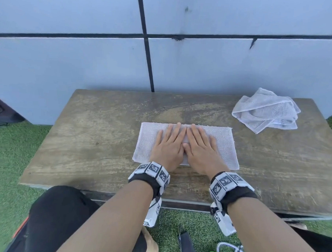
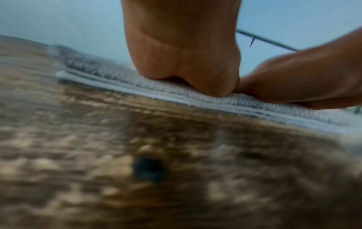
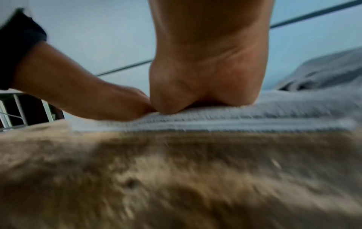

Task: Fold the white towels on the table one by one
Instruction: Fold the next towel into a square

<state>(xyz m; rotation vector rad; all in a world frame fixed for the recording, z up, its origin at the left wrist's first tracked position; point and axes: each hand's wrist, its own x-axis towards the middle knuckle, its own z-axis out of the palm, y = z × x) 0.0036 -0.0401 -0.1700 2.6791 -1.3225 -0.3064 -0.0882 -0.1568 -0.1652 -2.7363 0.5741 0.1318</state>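
- Hands pressing flat: the left hand (image 1: 168, 145) and the right hand (image 1: 200, 146) are lying palm-down side by side, fingers straight and spread, gripping nothing, thumbs touching at the middle.
- Folded white terry towel (image 1: 226, 145), a flat rectangle, is lying at the centre of the worn brown wooden desk (image 1: 96, 140), nearer the front edge, under both palms.
- In the left wrist view, the heel of the left hand (image 2: 182, 62) is bearing on the towel's layered near edge (image 2: 109, 80); the right hand (image 2: 305, 77) is resting just beside it.
- The right wrist view is showing the same from the other side, blurred: right hand (image 3: 207, 69), left hand (image 3: 78, 93), towel edge (image 3: 254, 119).
- Crumpled white towel (image 1: 266, 111), unfolded, is sitting at the desk's far right corner, well apart from the hands.
- Grey panelled wall (image 1: 69, 64) is standing behind the desk; green artificial turf (image 1: 6, 157) is covering the floor.
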